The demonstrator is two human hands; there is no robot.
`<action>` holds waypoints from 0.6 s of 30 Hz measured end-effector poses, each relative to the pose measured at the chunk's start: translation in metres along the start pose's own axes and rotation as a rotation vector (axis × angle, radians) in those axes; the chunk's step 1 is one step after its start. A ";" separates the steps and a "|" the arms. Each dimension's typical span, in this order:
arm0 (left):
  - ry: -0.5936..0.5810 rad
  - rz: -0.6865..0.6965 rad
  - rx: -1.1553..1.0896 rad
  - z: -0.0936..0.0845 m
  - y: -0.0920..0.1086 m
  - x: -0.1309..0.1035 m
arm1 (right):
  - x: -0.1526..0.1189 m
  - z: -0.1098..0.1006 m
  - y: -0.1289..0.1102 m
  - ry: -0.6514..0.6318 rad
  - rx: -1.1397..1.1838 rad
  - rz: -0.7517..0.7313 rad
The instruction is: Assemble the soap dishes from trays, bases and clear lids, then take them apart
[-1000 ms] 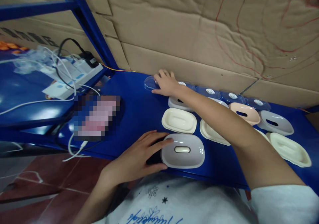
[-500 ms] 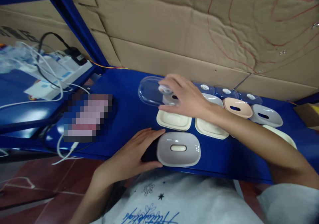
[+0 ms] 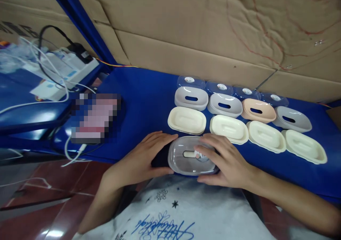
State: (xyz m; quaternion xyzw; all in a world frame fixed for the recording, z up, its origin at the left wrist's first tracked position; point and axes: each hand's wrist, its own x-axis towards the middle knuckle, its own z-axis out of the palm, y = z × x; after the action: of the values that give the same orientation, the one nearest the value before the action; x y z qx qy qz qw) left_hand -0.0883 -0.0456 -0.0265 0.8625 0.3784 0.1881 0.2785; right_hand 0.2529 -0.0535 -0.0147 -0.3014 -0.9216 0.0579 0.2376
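Observation:
At the table's front edge sits a grey soap dish (image 3: 177, 154) with a slot in its middle, through which a cream part shows. Over it lies a clear plastic lid (image 3: 190, 169) with a round sticker. My right hand (image 3: 223, 161) grips this lid from the right, fingers along the far side and thumb along the near side. At the left end, my left hand (image 3: 144, 156) curves round the soap dish, its fingertips and thumb at the rim. Whether the lid is fully seated cannot be made out.
Behind the hands stand a row of cream trays (image 3: 186, 120), a row of grey and peach slotted dishes (image 3: 259, 110) and a row of clear lids (image 3: 221, 87). A pixelated device (image 3: 96, 117) and a power strip (image 3: 66, 78) with cables lie left. Cardboard (image 3: 170, 30) walls the back.
My right hand has brought a clear lid from the back left down onto the grey soap dish. My left hand has stayed at the dish's left end.

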 end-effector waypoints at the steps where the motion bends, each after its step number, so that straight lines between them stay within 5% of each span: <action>1: -0.003 0.005 0.002 -0.001 0.001 0.000 | 0.000 0.001 -0.002 -0.003 -0.016 -0.006; 18: -0.001 0.025 -0.013 0.001 -0.001 0.000 | 0.001 0.002 0.005 -0.047 -0.045 -0.121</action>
State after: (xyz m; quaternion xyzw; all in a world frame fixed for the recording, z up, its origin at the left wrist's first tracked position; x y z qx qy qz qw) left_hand -0.0885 -0.0454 -0.0276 0.8653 0.3663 0.1935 0.2821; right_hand 0.2543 -0.0485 -0.0172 -0.2491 -0.9445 0.0299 0.2120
